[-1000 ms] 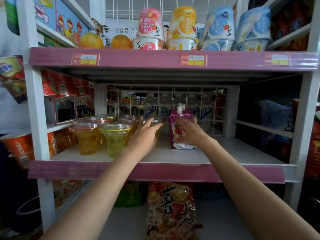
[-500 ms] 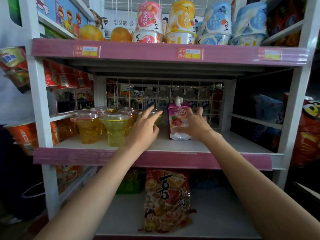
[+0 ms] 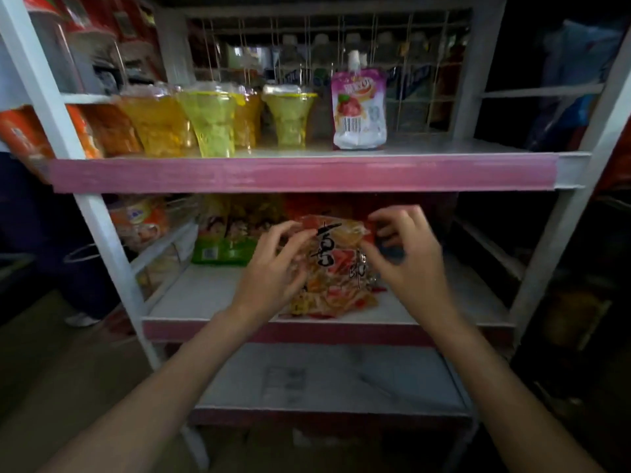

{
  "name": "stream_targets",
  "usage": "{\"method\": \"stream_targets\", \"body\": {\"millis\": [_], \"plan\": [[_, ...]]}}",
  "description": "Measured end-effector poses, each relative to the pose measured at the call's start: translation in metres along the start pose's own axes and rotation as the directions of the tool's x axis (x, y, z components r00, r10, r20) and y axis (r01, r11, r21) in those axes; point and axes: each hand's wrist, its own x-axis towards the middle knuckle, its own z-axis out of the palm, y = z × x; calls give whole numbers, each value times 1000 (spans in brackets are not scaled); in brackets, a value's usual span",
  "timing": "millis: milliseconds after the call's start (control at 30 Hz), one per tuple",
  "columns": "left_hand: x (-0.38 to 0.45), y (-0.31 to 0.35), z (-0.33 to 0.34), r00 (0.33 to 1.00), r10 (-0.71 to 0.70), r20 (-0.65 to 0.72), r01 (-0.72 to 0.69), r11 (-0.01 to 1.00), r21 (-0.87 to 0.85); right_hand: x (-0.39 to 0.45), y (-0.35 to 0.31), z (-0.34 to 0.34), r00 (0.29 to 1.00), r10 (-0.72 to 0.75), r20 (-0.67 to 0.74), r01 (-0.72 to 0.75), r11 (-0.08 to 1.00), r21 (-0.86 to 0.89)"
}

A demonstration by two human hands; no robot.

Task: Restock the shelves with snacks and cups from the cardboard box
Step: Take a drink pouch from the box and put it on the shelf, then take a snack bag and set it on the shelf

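We reach with left hand [image 3: 273, 268] and right hand [image 3: 408, 264], fingers curled at both sides of the snack bag [image 3: 336, 268], near the front edge of the white lower shelf [image 3: 205, 295], in a dim shop aisle.

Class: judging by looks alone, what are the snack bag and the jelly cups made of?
Snack bag: thin glossy plastic film, probably; it crinkles and glints, contents showing through. Jelly cups: clear rigid plastic, apparently; yellow-green filling visible through smooth shiny walls.
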Motion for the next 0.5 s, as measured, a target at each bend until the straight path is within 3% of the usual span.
{"method": "stream_targets", "body": {"millis": [33,100,167,333,433,500], "plan": [[-2,-1,6,996,-56,75,58,998,-31,-8,14,11,981,140,131,-139,990,-13],[-4,0,16,944,-218,247,244,967,-78,-14,42,33,853,379,358,-374,923,-87],[-4,-8,28,864,-326,384,375,925,-57,-14,66,52,776,439,452,-449,889,-92],[-6,-32,43,771,-278,573,456,869,-193,-13,86,75,748,409,523,-461,887,-35],[-5,-37,40,763,-231,604,436,873,-218,-16,84,75,767,411,493,-455,890,-33],[-8,-39,39,779,-220,587,415,883,-220,-21,78,77,819,381,429,-414,910,-19]]}}
